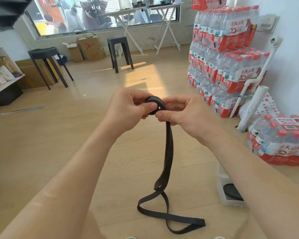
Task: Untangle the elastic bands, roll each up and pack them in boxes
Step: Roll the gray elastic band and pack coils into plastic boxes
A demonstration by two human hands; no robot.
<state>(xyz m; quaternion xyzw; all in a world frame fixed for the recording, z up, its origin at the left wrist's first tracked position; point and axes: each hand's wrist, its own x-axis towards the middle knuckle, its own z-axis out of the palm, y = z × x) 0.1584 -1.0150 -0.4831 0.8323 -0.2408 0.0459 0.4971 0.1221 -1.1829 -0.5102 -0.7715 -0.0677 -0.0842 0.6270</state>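
1. Elastic band (pixel 168 152), black, flat. The loose tail lies on the wood floor (pixel 76 152) nearest the person in a crossed loop, then rises straight to the hands. No knots show, so untangling of this piece looks done.
2. White box (pixel 222 188), on the floor at the right, partly hidden by the right forearm. It holds a dark coiled disc (pixel 231 192), judged to be one band already rolled and packed. No other boxes or loose bands are in view.
3. Roll (pixel 153 100), small, a few turns only, held in the air between both hands.
   - Left hand (pixel 128 107): thumb pressed on the roll's side, fingers curled behind it.
   - Right hand (pixel 181 112): thumb and curled fingers pinch the band where it leaves the roll.
   - Judgement: rolling has barely begun; most of the length remains to wind, then to box.
4. Obstruction: the crossed loop on the floor may twist as it feeds up.
5. Bottled-water pack (pixel 280 144), right, beside white pipes (pixel 252 104).
6. Stacked water packs (pixel 228 54) against the right wall.
7. Shelf unit (pixel 0 69), left.
8. Round stool (pixel 45 54), square stool (pixel 118 44), cardboard cartons (pixel 91 47).
9. Folding tables (pixel 145 12) under the far window.
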